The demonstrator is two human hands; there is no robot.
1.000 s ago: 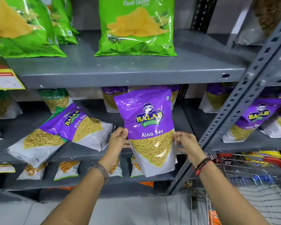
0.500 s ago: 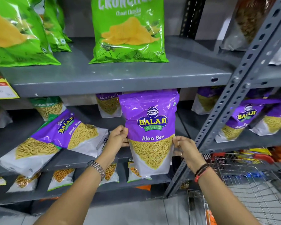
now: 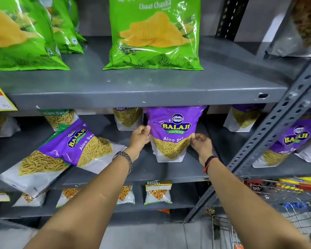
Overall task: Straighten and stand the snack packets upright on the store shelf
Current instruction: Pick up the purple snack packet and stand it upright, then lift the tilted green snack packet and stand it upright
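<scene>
A purple Aloo Sev packet (image 3: pixel 172 130) stands upright on the middle grey shelf (image 3: pixel 151 169), its top just under the shelf above. My left hand (image 3: pixel 139 139) grips its left edge and my right hand (image 3: pixel 200 143) grips its right edge. To the left, another purple Aloo Sev packet (image 3: pixel 75 146) lies tilted over a green-edged packet (image 3: pixel 34 169), both hanging past the shelf's front edge. More sev packets (image 3: pixel 127 117) stand at the back of the same shelf.
Green chips bags (image 3: pixel 154 35) stand on the upper shelf (image 3: pixel 142 97). Purple packets (image 3: pixel 287 142) lean on the shelf unit to the right, behind a slotted grey upright (image 3: pixel 269 141). Small packets (image 3: pixel 157 194) line the lower shelf. A wire shopping trolley (image 3: pixel 276 209) stands at lower right.
Both hands have pushed the purple packet from in front of the shelf edge back and up onto the middle shelf, where it now stands upright. The camera has moved closer.
</scene>
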